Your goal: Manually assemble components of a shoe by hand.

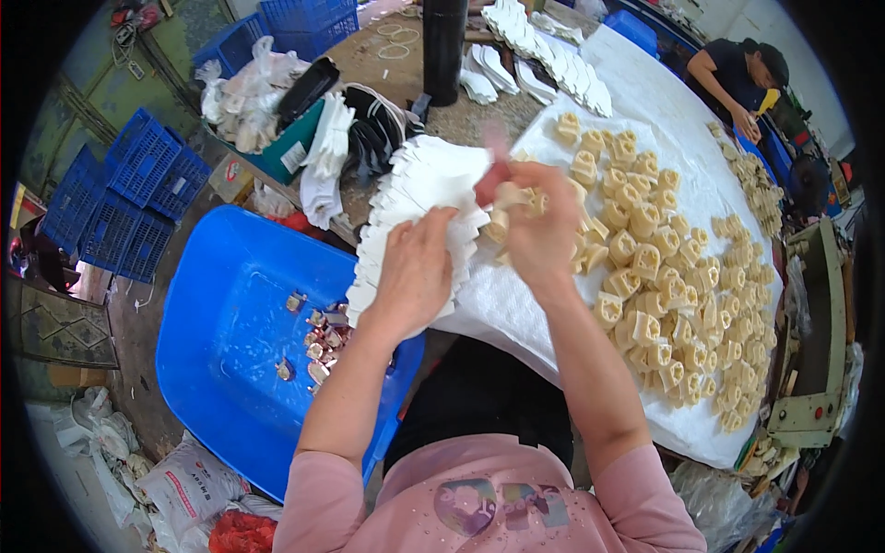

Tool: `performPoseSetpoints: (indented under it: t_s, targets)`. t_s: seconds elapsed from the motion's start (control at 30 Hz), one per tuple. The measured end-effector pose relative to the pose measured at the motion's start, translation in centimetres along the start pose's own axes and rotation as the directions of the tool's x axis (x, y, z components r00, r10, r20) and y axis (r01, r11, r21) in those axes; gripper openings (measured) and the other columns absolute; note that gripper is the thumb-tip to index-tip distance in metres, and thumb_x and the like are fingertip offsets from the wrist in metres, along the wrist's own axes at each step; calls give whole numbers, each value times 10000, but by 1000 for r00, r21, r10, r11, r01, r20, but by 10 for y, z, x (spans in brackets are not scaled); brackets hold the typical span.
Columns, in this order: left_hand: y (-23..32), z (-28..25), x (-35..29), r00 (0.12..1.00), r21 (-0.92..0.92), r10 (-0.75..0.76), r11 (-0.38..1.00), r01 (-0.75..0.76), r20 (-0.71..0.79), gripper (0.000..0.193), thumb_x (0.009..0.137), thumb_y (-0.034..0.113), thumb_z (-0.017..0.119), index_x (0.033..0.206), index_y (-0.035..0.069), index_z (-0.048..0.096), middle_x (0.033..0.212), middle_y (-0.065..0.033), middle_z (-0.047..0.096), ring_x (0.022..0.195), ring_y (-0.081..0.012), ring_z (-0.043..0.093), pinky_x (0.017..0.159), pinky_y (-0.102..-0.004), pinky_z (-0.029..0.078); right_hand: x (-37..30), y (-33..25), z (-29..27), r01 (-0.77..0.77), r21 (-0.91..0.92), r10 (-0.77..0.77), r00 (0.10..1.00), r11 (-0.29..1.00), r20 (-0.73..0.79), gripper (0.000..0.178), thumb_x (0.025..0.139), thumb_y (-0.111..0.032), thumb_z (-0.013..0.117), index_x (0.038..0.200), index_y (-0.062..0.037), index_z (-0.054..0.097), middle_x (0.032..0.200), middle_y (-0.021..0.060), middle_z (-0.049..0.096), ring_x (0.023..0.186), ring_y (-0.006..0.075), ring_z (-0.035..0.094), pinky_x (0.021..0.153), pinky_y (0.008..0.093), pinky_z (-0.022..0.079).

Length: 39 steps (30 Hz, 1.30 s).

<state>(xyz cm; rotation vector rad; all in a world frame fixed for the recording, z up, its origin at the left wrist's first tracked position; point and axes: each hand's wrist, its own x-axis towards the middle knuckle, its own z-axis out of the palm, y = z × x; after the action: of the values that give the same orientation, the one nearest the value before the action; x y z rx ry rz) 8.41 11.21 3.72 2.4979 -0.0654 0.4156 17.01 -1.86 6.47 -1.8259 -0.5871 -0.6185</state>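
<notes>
My left hand [417, 263] rests on a fanned pile of flat white pieces [433, 175], fingers laid out over them. Just right of the pile is my right hand [544, 226], its fingers closed and smeared by motion. A blurred reddish thing [493, 181] sticks out at its fingertips, its kind unclear. Beside and beyond that hand, many small cream-coloured hollow moulded pieces [645, 263] lie heaped on a white sheet [516, 318]. Several shiny copper-coloured pieces [318, 348] lie in a blue plastic tub [207, 369] below my left forearm.
A black post [441, 55] rises from the far table. More white strips [553, 55] lie behind it. A green box [281, 161] with plastic bags stands far left, near stacked blue crates [138, 198]. Another person [742, 78] works at the far right. Sacks [189, 484] lie lower left.
</notes>
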Motion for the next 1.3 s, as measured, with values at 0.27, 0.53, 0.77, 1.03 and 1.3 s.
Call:
performPoseSetpoints:
  t_s: [0.27,0.53,0.77,1.03,1.3]
  targets:
    - [38,5,-14,982,-6,179,984,-180,-63,410,864,111,504,1251,5,423,1168,-211,523,1122,-383,485,1000,-407,322,-21,-29,-81,268,-374,-227,962,888,149,207,672,9,605,849,-98,603,795,12,538,843,228,507,789,378,325]
    - [75,62,-65,807,-884,-383,-62,463,449,400,982,305,374,1077,-30,570,859,-84,600,748,-134,563,622,-275,445,-99,-27,-92,219,-361,-37,893,907,449,215,676,-91,644,889,-74,614,947,64,538,932,256,491,836,431,297]
    - [56,68,-68,899,-931,-281,49,363,336,338,968,247,400,1086,-36,541,860,-105,583,724,-148,529,558,-264,400,-59,27,-107,152,-592,21,961,792,275,346,647,4,625,988,-44,594,1015,120,549,946,306,486,877,450,335]
    - [56,62,-72,896,-945,-319,5,328,309,346,978,191,364,1135,-70,527,796,-98,575,681,-123,504,566,-251,403,-78,22,-101,179,-537,45,925,824,377,258,667,-48,612,922,-86,602,643,42,531,784,214,542,787,418,344]
    - [51,57,-71,880,-944,-346,-57,326,325,344,954,69,387,1276,-44,433,800,-106,568,685,-123,511,578,-241,421,-104,19,-116,85,-354,127,834,931,536,207,683,-64,635,888,-70,612,745,58,554,822,217,526,753,370,355]
